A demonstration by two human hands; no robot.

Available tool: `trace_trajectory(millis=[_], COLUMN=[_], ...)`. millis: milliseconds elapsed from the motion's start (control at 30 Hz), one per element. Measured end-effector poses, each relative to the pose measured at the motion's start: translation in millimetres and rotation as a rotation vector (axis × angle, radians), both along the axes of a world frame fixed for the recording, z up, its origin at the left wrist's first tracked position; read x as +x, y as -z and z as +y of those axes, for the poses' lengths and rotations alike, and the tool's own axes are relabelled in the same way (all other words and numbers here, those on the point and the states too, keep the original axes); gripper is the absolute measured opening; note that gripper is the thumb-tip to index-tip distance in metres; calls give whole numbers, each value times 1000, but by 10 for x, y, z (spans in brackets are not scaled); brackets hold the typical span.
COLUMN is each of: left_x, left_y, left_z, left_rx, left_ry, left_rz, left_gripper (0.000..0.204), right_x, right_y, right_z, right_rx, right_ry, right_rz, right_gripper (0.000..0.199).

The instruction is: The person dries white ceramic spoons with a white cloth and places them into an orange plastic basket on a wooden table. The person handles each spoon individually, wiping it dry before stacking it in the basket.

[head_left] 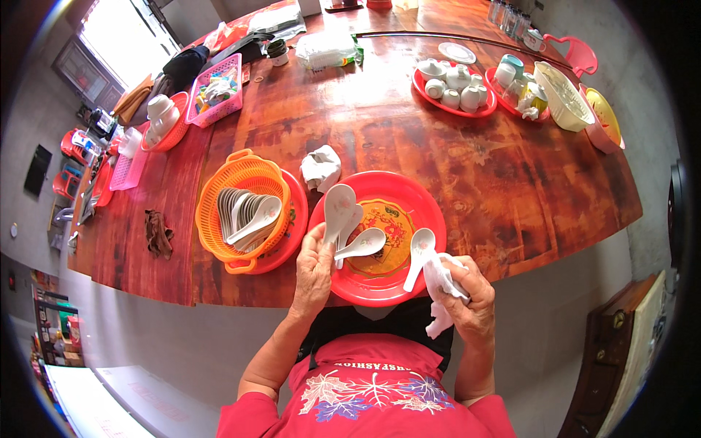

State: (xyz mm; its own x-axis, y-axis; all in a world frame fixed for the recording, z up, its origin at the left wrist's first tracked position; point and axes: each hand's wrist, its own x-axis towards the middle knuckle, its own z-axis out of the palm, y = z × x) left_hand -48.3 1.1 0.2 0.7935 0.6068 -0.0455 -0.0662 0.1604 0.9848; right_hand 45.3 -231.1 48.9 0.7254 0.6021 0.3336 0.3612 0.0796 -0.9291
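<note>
My left hand (315, 269) is closed around white ceramic soup spoons. One spoon (339, 206) stands bowl up in front, and another shows partly behind it. A further spoon (366, 242) points rightward beside these; whether my fingers grip it too, I cannot tell. My right hand (471, 296) clutches a crumpled white cloth (439, 281). Just left of that cloth, a flowered spoon (421, 248) lies over the near right side of a red round tray (431, 204) with a yellow patterned centre. Left of it, an orange basket (208, 219) holds a row of stacked spoons (252, 215).
Beyond the tray lies a crumpled white cloth (321, 168). A brown rag (158, 235) is at far left. Red trays of white teaware (458, 80) stand back right, near a cream basket (562, 98). A pink basket (217, 89) sits back left on the wooden table (511, 197).
</note>
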Motion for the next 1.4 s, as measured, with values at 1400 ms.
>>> trace_trajectory(millis=[1400], left_x=[-27], left_y=[-174], left_z=[-524], left_rx=[-791], left_ry=[299], left_rz=[-7], left_gripper=[19], right_x=[334], right_y=[389], right_z=[832], right_rx=[184], right_ry=[-144], right_rz=[553], right_gripper=[31])
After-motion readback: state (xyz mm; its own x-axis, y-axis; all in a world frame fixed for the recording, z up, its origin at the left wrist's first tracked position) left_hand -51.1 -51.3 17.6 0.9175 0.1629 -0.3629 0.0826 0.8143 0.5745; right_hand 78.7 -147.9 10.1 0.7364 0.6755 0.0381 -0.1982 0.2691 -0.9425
